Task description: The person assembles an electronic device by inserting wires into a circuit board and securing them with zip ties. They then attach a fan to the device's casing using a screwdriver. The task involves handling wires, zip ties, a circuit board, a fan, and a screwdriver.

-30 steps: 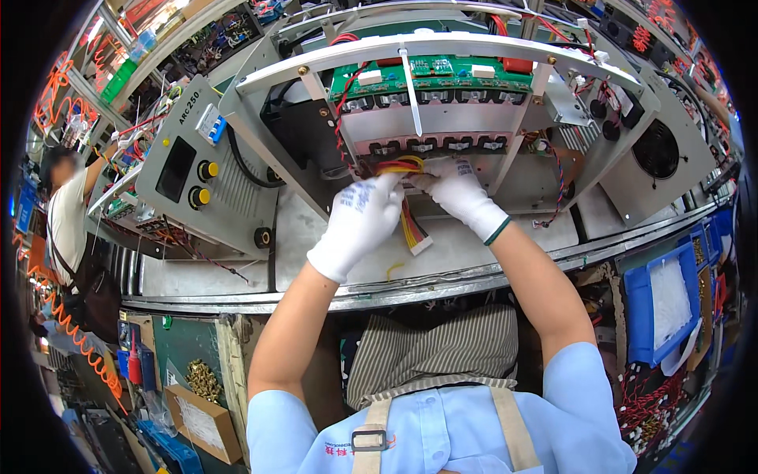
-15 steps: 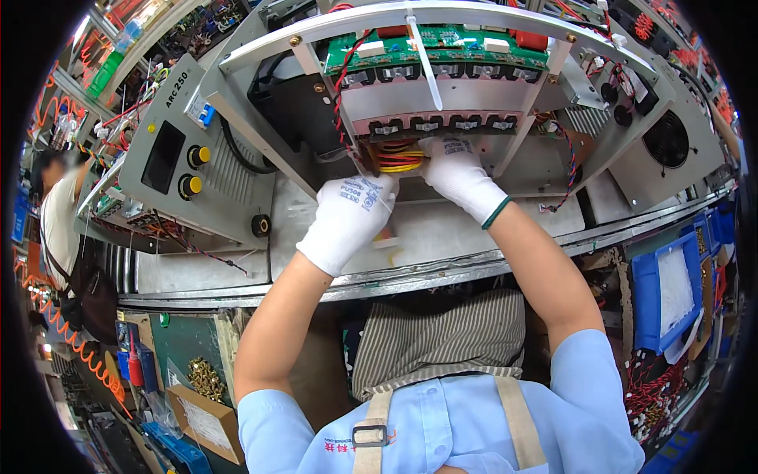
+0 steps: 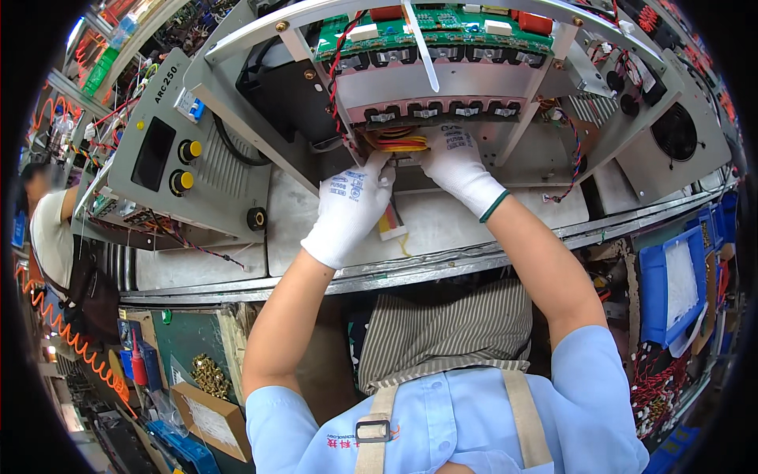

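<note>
Both my hands wear white gloves and reach into the low front of an open machine frame [image 3: 521, 141]. Between them lies a looped bundle of yellow, orange and red wires [image 3: 401, 144]. My left hand [image 3: 349, 201] is closed at the bundle's left end, its fingertips partly hidden beneath the wires. My right hand [image 3: 459, 167] closes around the right end, with its fingers mostly out of sight under the frame. Above them sits a green circuit board [image 3: 442, 38] with black components along its edge. A white cable tie [image 3: 421, 47] hangs down in front of the board.
A grey panel [image 3: 162, 158] with yellow knobs stands at left, a panel with a round black fan [image 3: 673, 133] at right. The metal bench edge [image 3: 426, 267] runs below my forearms. Blue bins [image 3: 654, 292] lie at right, a cardboard box [image 3: 207, 419] at lower left. A person [image 3: 59, 229] stands far left.
The view has shifted slightly, and both hands stay at the wire bundle. A strip with a yellow wire now shows more plainly beside my left hand. The person at far left has moved a little.
</note>
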Demonstrator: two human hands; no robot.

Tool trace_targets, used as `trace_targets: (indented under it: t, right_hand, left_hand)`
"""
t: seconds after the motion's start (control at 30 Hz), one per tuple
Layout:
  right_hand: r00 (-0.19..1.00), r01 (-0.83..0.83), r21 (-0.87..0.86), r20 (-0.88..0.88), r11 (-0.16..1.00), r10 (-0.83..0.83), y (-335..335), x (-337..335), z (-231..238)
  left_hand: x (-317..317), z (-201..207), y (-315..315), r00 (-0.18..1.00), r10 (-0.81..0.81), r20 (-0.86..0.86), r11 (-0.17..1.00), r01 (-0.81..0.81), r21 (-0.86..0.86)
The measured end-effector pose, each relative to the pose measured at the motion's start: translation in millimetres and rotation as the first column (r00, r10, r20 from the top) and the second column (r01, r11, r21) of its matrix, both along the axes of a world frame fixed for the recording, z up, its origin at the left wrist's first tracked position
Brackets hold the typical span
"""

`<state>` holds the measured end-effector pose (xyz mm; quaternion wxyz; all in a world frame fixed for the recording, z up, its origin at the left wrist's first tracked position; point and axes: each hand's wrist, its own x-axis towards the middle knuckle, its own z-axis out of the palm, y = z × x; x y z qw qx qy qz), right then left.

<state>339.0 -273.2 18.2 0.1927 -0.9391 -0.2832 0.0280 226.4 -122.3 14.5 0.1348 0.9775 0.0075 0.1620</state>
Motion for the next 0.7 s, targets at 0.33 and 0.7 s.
trace_targets:
  t: [0.33,0.7]
  right_hand:
    - [0.993,-0.065,-0.004,0.103,0.998,0.065,-4,4,-2]
    - [0.99,-0.129,-0.026,0.056,0.991,0.13,-10,10,0]
  left_hand:
    - [18,-1,7,0.992,-0.069,-0.103,0.997,0.065,-0.036]
    - [20,2,1,0.984,-0.024,-0.176,1.0,0.025,0.003]
